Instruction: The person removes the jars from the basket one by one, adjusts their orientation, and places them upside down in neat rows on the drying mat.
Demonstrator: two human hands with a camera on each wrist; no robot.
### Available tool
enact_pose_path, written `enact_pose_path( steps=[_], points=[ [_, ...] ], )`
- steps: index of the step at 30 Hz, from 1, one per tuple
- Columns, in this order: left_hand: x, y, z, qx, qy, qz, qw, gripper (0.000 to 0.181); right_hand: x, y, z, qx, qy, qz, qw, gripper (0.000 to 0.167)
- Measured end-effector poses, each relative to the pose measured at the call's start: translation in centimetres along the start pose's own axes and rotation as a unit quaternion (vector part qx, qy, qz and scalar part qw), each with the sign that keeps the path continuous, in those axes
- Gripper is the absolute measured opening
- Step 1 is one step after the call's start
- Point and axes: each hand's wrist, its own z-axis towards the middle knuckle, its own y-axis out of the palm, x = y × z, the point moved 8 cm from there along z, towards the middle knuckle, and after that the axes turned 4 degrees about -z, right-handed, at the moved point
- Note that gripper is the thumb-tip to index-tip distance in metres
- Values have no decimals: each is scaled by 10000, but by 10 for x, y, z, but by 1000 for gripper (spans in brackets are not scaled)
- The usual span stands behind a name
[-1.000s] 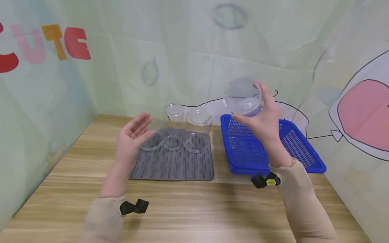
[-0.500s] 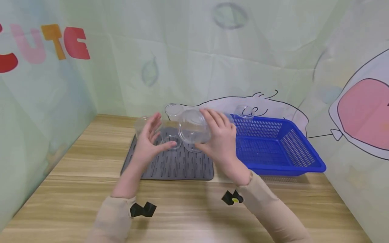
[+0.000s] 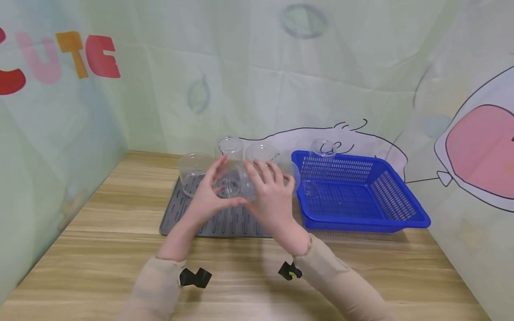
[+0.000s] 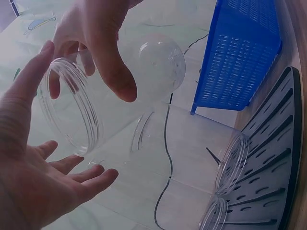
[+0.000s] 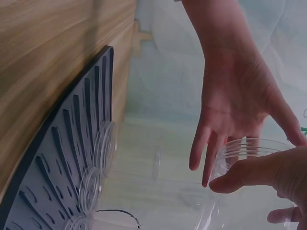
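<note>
Gripping a clear jar [image 4: 115,115] sideways above the gray mat [image 3: 225,226], the right hand [image 3: 275,203] points its rim [image 4: 93,115] leftward at the left hand [image 3: 206,198], whose fingers spread around it, contact unclear

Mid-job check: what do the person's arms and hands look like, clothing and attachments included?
A beige left sleeve and matching right sleeve reach near the wrists. The left hand and right hand are ungloved. Each cuff has a black angular attachment; the right one shows a small yellow mark.

The hands [image 3: 275,203] are bare, the sleeves [image 3: 337,281] beige, each cuff [image 3: 170,264] bearing an angular black block [image 3: 195,277], the right one marked yellow.
</note>
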Motion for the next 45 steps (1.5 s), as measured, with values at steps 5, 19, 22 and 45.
enact_pose_path(
  steps=[5, 19, 22, 45],
  points=[
    [-4, 6, 1, -117, -118, 54, 9998, 107, -4, 6, -3, -197, 22, -158, 9997, 89],
    [-7, 3, 1, -6, -213, 250, 9995, 88, -10, 13, -9, -245, 9, -166, 9996, 91],
    [-7, 3, 1, 6, -237, 232, 9995, 87, -9, 13, -10, -230, -18, -138, 9996, 96],
    [1, -30, -1, 227, -95, -1283, 9914, 79, 57, -20, -16, 2302, 181, 3561, 9055, 81]
  ],
)
